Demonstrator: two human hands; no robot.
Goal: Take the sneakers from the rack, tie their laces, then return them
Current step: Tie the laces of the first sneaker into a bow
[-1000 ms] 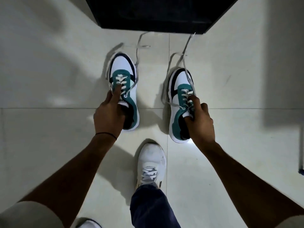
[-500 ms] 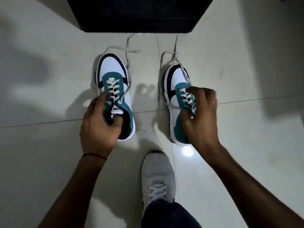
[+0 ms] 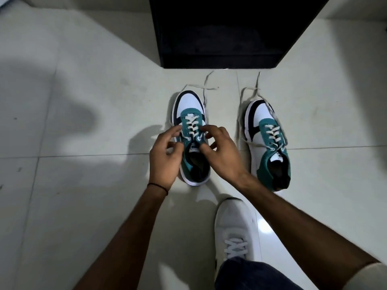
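So, the first part of the task looks done: both sneakers are out of the dark rack [image 3: 222, 32], which stands beyond the hands, and they sit on the tiled floor [image 3: 83, 206] in front of it. The tying is only at its beginning, and the return to the rack is still left.

The right sneaker [image 3: 269, 147] stands alone, well to the right of the hands and touched by neither; its laces [image 3: 251, 92] trail loose over the toe onto the floor, so I judge it untied. The left sneaker [image 3: 191, 130] lies directly under both hands. The left hand [image 3: 165, 158] and the right hand [image 3: 222, 153] come to it from the two sides, with fingers half spread and curled at the top eyelets (the fingertips are near the tongue, but I cannot tell if they already pinch a lace). The lace ends [image 3: 206, 88] of this shoe lie loose beyond its toe, with no knot or bow visible.

Nearer than the hands, the person's own white shoe [image 3: 234, 231] rests on the floor.
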